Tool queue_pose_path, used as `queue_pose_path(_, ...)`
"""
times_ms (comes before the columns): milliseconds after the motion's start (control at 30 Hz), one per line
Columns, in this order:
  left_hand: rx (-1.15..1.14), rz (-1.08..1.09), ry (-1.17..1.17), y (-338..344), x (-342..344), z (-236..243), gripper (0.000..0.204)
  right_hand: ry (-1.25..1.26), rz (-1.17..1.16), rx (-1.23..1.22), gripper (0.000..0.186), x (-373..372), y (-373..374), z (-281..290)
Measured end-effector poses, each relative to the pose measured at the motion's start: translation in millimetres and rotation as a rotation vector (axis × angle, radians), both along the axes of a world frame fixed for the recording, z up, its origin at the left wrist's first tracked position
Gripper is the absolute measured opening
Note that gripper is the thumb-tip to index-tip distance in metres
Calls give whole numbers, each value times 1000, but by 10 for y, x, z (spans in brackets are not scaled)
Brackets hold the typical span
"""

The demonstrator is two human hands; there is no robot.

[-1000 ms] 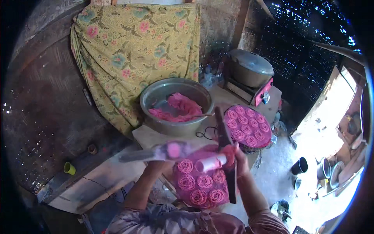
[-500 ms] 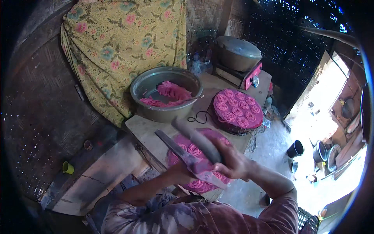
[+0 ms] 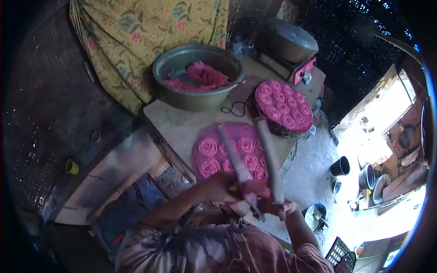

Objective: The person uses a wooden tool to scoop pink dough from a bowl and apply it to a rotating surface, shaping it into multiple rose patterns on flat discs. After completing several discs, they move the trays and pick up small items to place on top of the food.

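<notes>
My left hand [image 3: 221, 187] is closed around a long wooden bar [image 3: 234, 155] with a wider, pink-smeared middle. My right hand [image 3: 289, 208] grips the lower end of a second, rounder wooden bar [image 3: 270, 159]. The two look like halves of a wooden dough press, held side by side with a gap between their far ends. Pink stuff shows between them near my hands; I cannot tell whether they are joined there. Just beyond lies a round purple-pink sheet [image 3: 218, 133] bearing several coiled pink dough-strand rosettes [image 3: 210, 167], partly hidden by the bars and hands.
A large metal basin [image 3: 195, 101] with pink dough [image 3: 205, 75] stands at the table's far left. Another round of rosettes [image 3: 282, 108] rests on a raised base to the right. Behind it, a lidded pot [image 3: 291, 43] sits on a stove [image 3: 304, 70]. Buckets [image 3: 340, 166] stand on the floor.
The bars have swung from slanting far left to pointing more straight away from me. My right hand has moved lower and right, and the bars are farther apart. The view has shifted too.
</notes>
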State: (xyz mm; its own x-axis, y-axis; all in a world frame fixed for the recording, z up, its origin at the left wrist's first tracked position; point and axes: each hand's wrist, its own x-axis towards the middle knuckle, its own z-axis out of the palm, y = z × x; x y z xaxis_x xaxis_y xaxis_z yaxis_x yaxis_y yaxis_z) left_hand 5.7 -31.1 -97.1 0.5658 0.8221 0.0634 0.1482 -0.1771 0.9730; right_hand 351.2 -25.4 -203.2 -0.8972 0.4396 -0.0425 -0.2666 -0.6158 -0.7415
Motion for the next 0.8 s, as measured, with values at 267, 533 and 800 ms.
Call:
queue_pose_path(267, 797, 690, 487, -253, -102, -36, 27, 279, -267, 280, 123, 730, 213, 843)
queue_pose_path(533, 780, 730, 872, -1146, 579, -909, 19, 461, -355, 219, 125, 1387, 225, 1144)
queue_pose_path(800, 807, 765, 1076, -1129, 801, -1149, 20, 439, -237, 284, 120, 1639, 392, 1091)
